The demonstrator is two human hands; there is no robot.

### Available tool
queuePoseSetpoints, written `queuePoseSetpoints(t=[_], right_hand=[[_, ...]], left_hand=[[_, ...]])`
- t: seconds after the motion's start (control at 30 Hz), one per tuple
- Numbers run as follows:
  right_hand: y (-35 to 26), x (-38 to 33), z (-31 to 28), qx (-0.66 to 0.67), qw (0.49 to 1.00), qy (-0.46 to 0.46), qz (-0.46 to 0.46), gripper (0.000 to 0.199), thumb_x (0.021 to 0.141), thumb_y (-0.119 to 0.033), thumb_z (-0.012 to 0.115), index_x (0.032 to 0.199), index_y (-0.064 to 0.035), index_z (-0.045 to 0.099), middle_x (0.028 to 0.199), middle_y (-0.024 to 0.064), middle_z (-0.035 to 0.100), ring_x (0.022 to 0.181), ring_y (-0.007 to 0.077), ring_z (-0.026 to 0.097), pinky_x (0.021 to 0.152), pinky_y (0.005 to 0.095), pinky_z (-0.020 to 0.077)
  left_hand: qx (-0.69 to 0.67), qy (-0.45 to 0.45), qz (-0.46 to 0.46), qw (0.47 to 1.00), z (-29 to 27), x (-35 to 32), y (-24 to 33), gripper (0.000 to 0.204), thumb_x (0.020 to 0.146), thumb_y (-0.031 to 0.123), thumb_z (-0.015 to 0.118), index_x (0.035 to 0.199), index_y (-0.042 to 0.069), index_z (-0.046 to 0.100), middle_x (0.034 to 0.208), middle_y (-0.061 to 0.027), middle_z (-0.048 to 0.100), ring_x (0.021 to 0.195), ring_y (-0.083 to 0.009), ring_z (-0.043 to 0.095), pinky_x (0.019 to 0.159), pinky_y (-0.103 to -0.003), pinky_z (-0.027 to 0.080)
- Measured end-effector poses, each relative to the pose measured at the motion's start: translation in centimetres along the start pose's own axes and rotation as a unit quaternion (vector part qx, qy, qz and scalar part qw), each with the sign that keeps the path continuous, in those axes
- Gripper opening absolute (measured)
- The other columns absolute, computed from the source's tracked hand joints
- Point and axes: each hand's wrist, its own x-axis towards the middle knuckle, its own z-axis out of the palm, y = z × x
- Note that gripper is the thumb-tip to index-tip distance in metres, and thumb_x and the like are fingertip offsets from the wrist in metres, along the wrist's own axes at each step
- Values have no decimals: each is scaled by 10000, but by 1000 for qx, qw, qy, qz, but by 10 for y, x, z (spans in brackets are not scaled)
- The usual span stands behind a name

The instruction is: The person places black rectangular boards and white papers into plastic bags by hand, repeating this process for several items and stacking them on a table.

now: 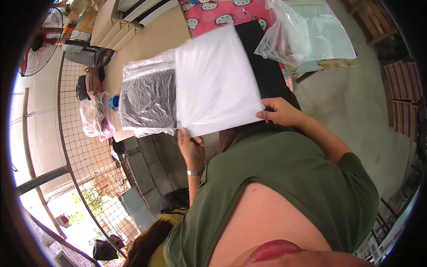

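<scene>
White plastic sleeve (216, 80), partly overlapping the dark bagged stack (149, 99), is pinched at its lower edge by left hand (191, 149) and right hand (281, 112) fingers; even tension should prevent creasing.

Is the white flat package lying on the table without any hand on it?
No, both hands grip the white package: left hand at its bottom edge, right hand at its side.

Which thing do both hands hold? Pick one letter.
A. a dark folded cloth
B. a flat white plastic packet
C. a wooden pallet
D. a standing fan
B: the left hand grips the white packet at its lower edge and the right hand pinches its right corner, while the dark bagged stack lies beside it on the table.
</scene>
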Motion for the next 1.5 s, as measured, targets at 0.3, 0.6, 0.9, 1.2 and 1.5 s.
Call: queuePoseSetpoints(t=[0.3,0.6,0.9,1.2,1.5], right_hand=[[49,89,-98,-468,753,398,-235,225,768,-112,613,975,-58,545,849,107,545,847,305,546,735,409,439],[-6,63,-23,-353,846,217,-336,41,815,-86,550,834,-51,556,790,161,597,757,328,596,610,408,444],[-132,51,-33,-160,959,-13,-232,151,859,-176,588,828,-29,575,584,1,503,545,84,447,528,244,377],[-120,56,-54,-201,952,69,-221,211,888,-209,544,833,-6,570,609,51,477,566,106,402,552,267,378],[-99,53,-31,-148,967,75,-194,270,868,-246,578,776,6,547,559,29,383,546,81,319,492,259,299]], left_hand=[[-71,182,84,977,-58,73,8,263,929,109,432,1147,-36,408,992,-153,552,711,-204,608,554,-281,520],[429,183,313,827,17,32,3,607,814,105,625,1313,-21,302,1213,-165,409,1003,-223,459,795,-350,423],[85,-325,110,936,108,35,42,119,758,-40,602,868,5,603,983,-76,594,947,-136,551,825,-248,422],[414,-64,293,859,106,143,37,302,821,193,626,1048,-3,592,1077,-129,598,1007,-218,563,882,-318,418],[749,92,401,519,77,266,37,222,747,176,588,957,127,640,1017,-86,576,980,-283,529,806,-405,438]])
